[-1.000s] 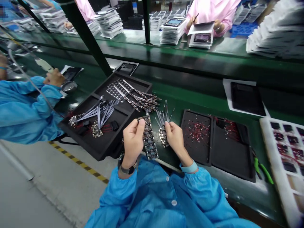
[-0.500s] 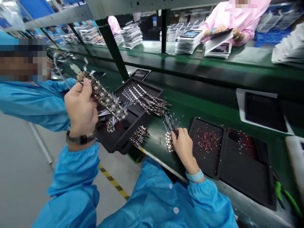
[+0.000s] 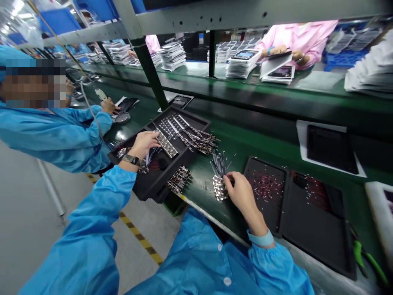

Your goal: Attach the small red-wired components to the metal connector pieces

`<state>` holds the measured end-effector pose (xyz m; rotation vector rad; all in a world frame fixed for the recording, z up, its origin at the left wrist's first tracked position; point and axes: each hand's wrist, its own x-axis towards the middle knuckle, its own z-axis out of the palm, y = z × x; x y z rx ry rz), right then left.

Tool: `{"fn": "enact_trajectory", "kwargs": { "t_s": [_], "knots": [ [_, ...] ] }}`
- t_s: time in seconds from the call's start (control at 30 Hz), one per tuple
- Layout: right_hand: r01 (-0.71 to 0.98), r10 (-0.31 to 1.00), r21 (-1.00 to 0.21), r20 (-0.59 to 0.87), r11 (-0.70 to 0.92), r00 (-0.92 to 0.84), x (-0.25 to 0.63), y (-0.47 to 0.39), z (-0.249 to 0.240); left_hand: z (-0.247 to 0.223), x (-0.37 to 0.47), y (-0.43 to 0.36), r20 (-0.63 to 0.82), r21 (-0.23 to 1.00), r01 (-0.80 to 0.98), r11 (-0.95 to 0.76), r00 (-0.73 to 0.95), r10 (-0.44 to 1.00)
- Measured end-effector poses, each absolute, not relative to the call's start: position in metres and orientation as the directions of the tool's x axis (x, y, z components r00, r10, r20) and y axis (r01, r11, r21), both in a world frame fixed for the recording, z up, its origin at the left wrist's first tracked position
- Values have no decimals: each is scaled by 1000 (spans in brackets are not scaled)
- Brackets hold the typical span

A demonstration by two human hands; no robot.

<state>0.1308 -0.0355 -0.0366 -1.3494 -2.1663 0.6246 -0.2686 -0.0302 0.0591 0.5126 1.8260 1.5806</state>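
Observation:
Pinched at one end by my left hand (image 3: pixel 145 146) is a flat panel of small circuit boards (image 3: pixel 166 143). It hangs over the black tray (image 3: pixel 184 157), where flex strips with small boards (image 3: pixel 187 130) lie fanned out past the rim. My right hand (image 3: pixel 242 194) rests on the green bench, its fingers curled on the right edge of a bundle of small circuit boards with grey tails (image 3: pixel 220 187); its fingertips are partly hidden. Another stack of board panels (image 3: pixel 179 179) sits on the bench beside the tray, near the front edge.
Right of my right hand lie two shallow black trays (image 3: pixel 285 205), holding tiny red-wired parts. Green-handled pliers (image 3: pixel 357 252) are at far right. A dark panel on white sheet (image 3: pixel 331 148) lies farther back. A co-worker in blue (image 3: pixel 52 135) works at left. A shelf beam (image 3: pixel 245 18) crosses above.
My left hand has moved down and to the right with the circuit board panel, from high in front of the co-worker to over the black tray. My right hand stays at the bundle.

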Motion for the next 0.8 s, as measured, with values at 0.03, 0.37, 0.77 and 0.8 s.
{"fn": "enact_trajectory", "kwargs": {
  "t_s": [0.03, 0.37, 0.77, 0.8],
  "knots": [
    [669, 910, -629, 174, 397, -376, 131, -35, -36, 60, -271, -28, -199, 978, -103, 183, -731, 653],
    [634, 912, -674, 157, 380, -379, 142, -35, -35, 55, -280, -13, -28, 913, 207, 352, -828, 560],
    [740, 973, -645, 226, 189, -52, 280, -33, 5, 101, -144, -126, 470, 594, 795, -121, -221, 854],
    [761, 974, -634, 227, 136, 15, 301, -35, 3, 87, -118, -144, 465, 589, 775, -228, -94, 880]
  ]
}}
